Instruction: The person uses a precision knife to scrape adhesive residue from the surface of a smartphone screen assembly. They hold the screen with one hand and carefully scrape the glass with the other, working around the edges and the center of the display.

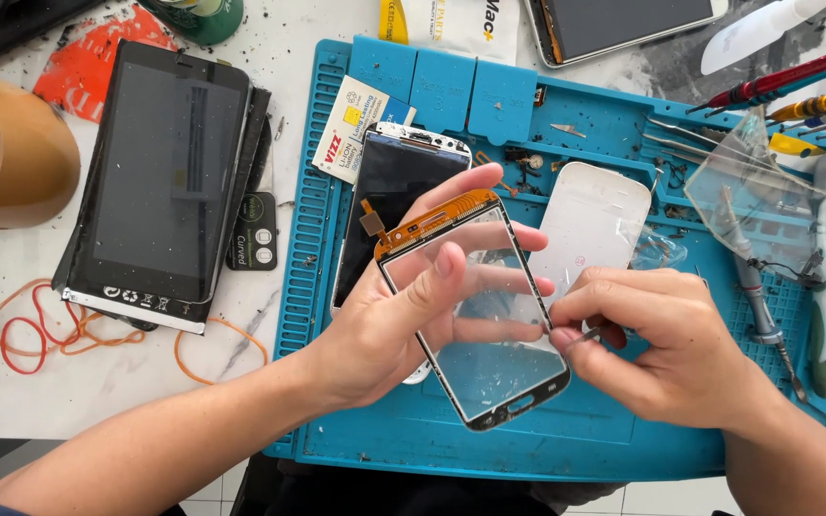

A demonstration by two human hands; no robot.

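My left hand (403, 306) holds a clear touch-glass panel (489, 368) with a black frame and an orange flex strip along its top edge, thumb on its front, fingers spread behind it. My right hand (657, 339) pinches a thin metal tool (587, 335) whose tip rests at the panel's right edge. Under the panel a phone with a dark screen (389, 191) lies on the blue work mat (489, 444). A white phone back cover (593, 222) lies just right of it.
A large dark tablet (160, 172) lies left of the mat, with orange rubber bands (40, 330) and a tape roll (11, 153) nearby. Screwdrivers (795, 81), tweezers, a toothbrush (824, 287) and clear plastic film (767, 205) crowd the mat's right side. Another phone (623, 24) lies at the top.
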